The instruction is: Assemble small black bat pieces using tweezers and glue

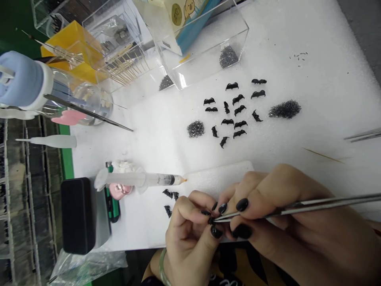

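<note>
Two bare hands with black-painted nails work close together at about five o'clock in the view, over the near edge of a white-topped table [312, 63]. The left hand [189, 234], with a pale green bangle at its wrist, pinches a small black piece [211, 221] narrowly between thumb and fingertips. The right hand [276, 218] holds metal tweezers [226, 217] like a pen, their tips at the piece; whether the tips grip it or only touch it, I cannot tell. The fingers hide most of the piece, so its shape is unclear.

Taking the piece as the clock's centre, black bat-shaped pieces [228, 121] lie scattered around twelve o'clock, well apart from the hands. A heap of black beads [195, 129] sits to their left, another [285, 109] to their right at one o'clock. Beyond them, also near twelve, stands a clear plastic box [196, 75].

At two o'clock are a toothpick [324, 155] and a second pair of tweezers [363, 135]. Near the left hand, toward ten o'clock, lie three more bats [168, 194], with a syringe [156, 179] just above them, its orange tip pointing right. At nine o'clock is a black case [79, 216].
</note>
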A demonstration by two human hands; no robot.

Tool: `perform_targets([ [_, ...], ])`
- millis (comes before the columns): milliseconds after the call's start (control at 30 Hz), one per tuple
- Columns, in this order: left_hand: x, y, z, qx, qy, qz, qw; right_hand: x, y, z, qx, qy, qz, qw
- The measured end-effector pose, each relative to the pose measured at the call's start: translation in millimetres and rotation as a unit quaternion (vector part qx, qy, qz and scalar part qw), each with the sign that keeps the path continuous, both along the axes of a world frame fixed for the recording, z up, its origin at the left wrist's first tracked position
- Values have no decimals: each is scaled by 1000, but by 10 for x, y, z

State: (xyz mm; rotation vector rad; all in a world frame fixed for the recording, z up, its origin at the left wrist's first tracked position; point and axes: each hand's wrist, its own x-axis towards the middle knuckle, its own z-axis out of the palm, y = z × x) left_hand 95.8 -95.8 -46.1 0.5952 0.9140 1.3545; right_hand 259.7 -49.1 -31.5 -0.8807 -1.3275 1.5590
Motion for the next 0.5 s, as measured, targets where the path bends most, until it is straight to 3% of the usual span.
perform_targets([
  [333, 11, -3, 9, -12, 9, 17, 1000, 2, 33, 21, 36, -11, 12, 999],
  [500, 18, -23, -5, -21, 16, 21, 999, -18, 19, 51, 3, -12, -24, 1000],
])
